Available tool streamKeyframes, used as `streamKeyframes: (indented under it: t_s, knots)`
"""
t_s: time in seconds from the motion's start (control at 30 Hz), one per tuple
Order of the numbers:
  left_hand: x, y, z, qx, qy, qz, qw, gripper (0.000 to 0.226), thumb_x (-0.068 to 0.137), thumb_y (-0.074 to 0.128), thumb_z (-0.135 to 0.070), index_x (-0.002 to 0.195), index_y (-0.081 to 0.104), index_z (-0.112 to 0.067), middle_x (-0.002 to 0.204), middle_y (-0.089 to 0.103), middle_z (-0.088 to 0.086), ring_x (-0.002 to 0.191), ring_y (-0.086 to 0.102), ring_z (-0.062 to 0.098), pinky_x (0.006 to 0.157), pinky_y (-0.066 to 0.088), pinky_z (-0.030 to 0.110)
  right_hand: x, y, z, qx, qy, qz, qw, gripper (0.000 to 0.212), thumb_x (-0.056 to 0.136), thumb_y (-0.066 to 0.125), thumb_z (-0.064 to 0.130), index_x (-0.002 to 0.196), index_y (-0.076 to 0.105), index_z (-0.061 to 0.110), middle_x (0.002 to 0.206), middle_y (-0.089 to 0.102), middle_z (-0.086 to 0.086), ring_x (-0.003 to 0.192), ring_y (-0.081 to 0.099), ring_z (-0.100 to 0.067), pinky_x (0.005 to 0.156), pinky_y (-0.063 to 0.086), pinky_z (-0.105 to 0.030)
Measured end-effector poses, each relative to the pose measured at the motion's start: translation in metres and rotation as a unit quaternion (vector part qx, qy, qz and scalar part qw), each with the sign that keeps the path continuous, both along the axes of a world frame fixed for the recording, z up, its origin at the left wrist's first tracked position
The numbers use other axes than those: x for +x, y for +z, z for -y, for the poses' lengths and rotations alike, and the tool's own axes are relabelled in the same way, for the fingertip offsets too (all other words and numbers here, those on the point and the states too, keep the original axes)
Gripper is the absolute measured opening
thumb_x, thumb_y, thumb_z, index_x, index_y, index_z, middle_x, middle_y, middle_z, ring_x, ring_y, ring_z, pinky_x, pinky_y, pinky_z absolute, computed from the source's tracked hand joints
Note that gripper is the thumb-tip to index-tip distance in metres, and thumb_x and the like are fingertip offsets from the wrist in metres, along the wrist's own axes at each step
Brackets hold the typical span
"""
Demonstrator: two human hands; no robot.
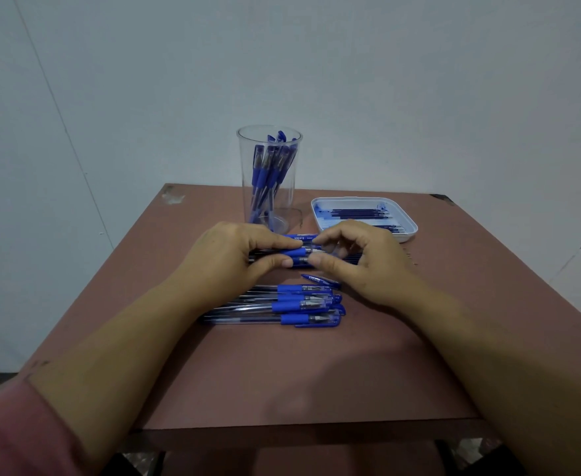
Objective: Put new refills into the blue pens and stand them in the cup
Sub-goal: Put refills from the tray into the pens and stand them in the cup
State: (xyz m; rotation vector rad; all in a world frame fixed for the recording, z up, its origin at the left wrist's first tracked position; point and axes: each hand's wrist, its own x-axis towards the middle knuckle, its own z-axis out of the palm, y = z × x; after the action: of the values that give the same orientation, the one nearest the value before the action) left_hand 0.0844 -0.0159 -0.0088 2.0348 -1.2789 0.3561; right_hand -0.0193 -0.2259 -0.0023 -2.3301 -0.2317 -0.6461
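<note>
Plainly brown table, pale wall, pens

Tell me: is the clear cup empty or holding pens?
Holding pens. Several blue pens stand leaning inside the upright clear cup, which has room for more.

A reddish-brown table carries it all. Near its far edge a clear cup stands upright, and just right of it sits a white tray. Nearer the middle, blue pens lie side by side, a loose blue cap just beyond them.
</note>
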Motion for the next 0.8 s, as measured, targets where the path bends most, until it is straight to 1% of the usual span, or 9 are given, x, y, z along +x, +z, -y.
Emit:
streamKeyframes:
  t_s: [0.07,0.17,0.23,0.33,0.47,0.53,0.67,0.77,0.8]
  knots:
    - [-0.0003,0.0001,0.0004,0.004,0.002,0.002,1.0,0.031,0.084,0.073,-0.035,0.114,0.069,-0.038,0.097,0.073,-0.014,0.084,0.067,0.003,0.073,0.056,0.036,0.0008,-0.0003,0.0001,-0.013,0.005,0.0,1.0,0.015,0.086,0.061,0.047,0.09,0.068,0.034,0.082,0.066,0.011,0.075,0.059,-0.012,0.066,0.047,-0.021]
    - [-0.0007,0.0003,0.0004,0.004,0.003,0.001,1.0,0.031,0.083,0.073,-0.034,0.114,0.07,-0.038,0.097,0.074,-0.013,0.084,0.067,0.003,0.073,0.056,0.037,0.0013,-0.0013,0.0014,-0.013,0.005,-0.01,1.0,0.012,0.083,0.072,0.036,0.092,0.07,0.031,0.082,0.066,0.012,0.074,0.059,-0.011,0.067,0.048,-0.018]
    - [-0.0012,0.0008,0.0007,0.003,0.003,0.001,1.0,0.031,0.083,0.074,-0.034,0.114,0.07,-0.038,0.098,0.074,-0.013,0.084,0.067,0.003,0.073,0.056,0.037,0.0003,-0.0012,0.0022,0.007,0.002,-0.019,1.0,0.023,0.076,0.077,0.041,0.095,0.069,0.032,0.081,0.065,0.012,0.072,0.058,-0.011,0.067,0.05,-0.02]
    - [-0.002,0.0012,0.0012,0.006,0.002,0.002,1.0,0.032,0.084,0.074,-0.033,0.115,0.069,-0.038,0.097,0.074,-0.013,0.083,0.067,0.004,0.072,0.056,0.037,0.0003,0.0001,0.0011,0.013,-0.003,-0.023,1.0,0.019,0.083,0.065,0.048,0.092,0.069,0.033,0.082,0.067,0.007,0.072,0.059,-0.013,0.064,0.049,-0.023]
    - [-0.0014,0.0009,0.0011,0.014,0.002,0.001,1.0,0.03,0.084,0.073,-0.034,0.114,0.07,-0.038,0.097,0.073,-0.013,0.085,0.067,0.005,0.074,0.056,0.038,0.0004,-0.0009,0.0018,-0.013,-0.006,-0.03,0.999,0.009,0.086,0.069,0.037,0.09,0.071,0.03,0.079,0.066,0.011,0.072,0.058,-0.009,0.064,0.045,-0.016]
    - [-0.0011,0.0004,0.0012,0.011,0.0,-0.002,1.0,0.03,0.084,0.073,-0.036,0.114,0.07,-0.038,0.098,0.073,-0.013,0.085,0.068,0.005,0.074,0.056,0.038,-0.0016,-0.0004,0.0016,0.01,0.0,-0.032,0.999,0.019,0.081,0.071,0.044,0.095,0.069,0.03,0.077,0.064,0.012,0.069,0.058,-0.012,0.063,0.05,-0.021]
    - [-0.0014,-0.0006,0.0025,0.009,0.003,-0.006,1.0,0.029,0.084,0.071,-0.041,0.113,0.07,-0.038,0.097,0.074,-0.013,0.085,0.068,0.006,0.074,0.056,0.038,-0.0023,0.0001,0.001,-0.003,-0.004,-0.033,0.999,0.028,0.091,0.054,0.047,0.088,0.07,0.025,0.076,0.067,0.003,0.068,0.059,-0.013,0.061,0.047,-0.025]
    - [-0.0017,-0.0005,0.0024,0.018,0.007,-0.004,1.0,0.03,0.083,0.068,-0.045,0.113,0.069,-0.041,0.096,0.073,-0.013,0.085,0.068,0.006,0.075,0.056,0.037,-0.001,-0.0012,0.0008,-0.029,-0.014,-0.035,0.999,0.007,0.09,0.064,0.035,0.084,0.067,0.036,0.078,0.068,0.008,0.072,0.06,-0.011,0.064,0.047,-0.021]
    - [-0.0021,0.0,0.0024,0.02,0.01,-0.006,1.0,0.03,0.084,0.069,-0.044,0.113,0.069,-0.041,0.097,0.073,-0.013,0.085,0.067,0.006,0.075,0.056,0.037,-0.0014,-0.0009,0.0005,-0.024,-0.013,-0.031,0.999,0.01,0.088,0.068,0.032,0.085,0.065,0.041,0.079,0.068,0.008,0.072,0.06,-0.01,0.064,0.047,-0.017]
